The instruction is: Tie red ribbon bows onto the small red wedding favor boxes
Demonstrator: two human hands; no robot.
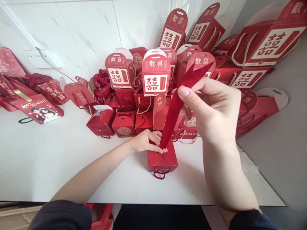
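Red ribbon point(177, 105), likely soft and limp, gripped at its ends: right hand point(211, 108) pinches the top, left hand point(146, 140) grips the bottom on a box point(162, 159)

Home-style packing corner: tiled wall point(91, 28), wall socket point(38, 59), white table point(48, 159), piled red gift boxes point(155, 76).

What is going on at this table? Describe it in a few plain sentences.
A person works at a white table with bare hands. The left hand rests on top of a small red box, fingertips at the lower end of a red ribbon. The right hand holds that ribbon raised above the box. Behind them stand many more red gift boxes, some upright, some tipped over.
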